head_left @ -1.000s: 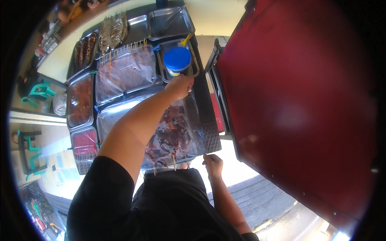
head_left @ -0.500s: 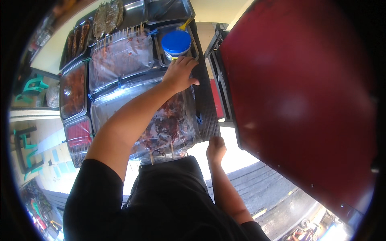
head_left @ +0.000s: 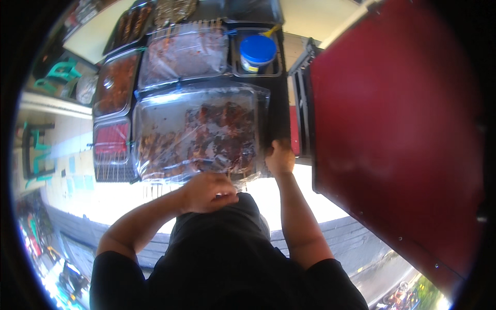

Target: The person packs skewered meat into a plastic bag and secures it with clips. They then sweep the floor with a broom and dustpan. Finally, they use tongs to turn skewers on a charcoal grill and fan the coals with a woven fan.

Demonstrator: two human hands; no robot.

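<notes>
The left hand (head_left: 211, 192) is at the near edge of a large tray (head_left: 164, 120), its fingers curled in; whether they pinch the clear plastic (head_left: 263, 96) over that tray, I cannot tell. The right hand (head_left: 280, 156) is bent at the right edge of the dark table (head_left: 277, 106), just beside the tray's near right corner, and its grasp is likewise too unclear to tell. Under the plastic, dark browned meat (head_left: 222, 135) fills the right and near parts of the tray, which lies on the table in front of the person. Beyond it is a smaller tray of skewers (head_left: 186, 54), also covered in plastic, and to the right of that a tub with a blue lid (head_left: 258, 49) in its own tray, near a yellow handle (head_left: 271, 31). On the left are a tray of brown food (head_left: 118, 90) and, nearer, bright red food (head_left: 111, 138). A big red panel (head_left: 392, 119) rises on the right.
</notes>
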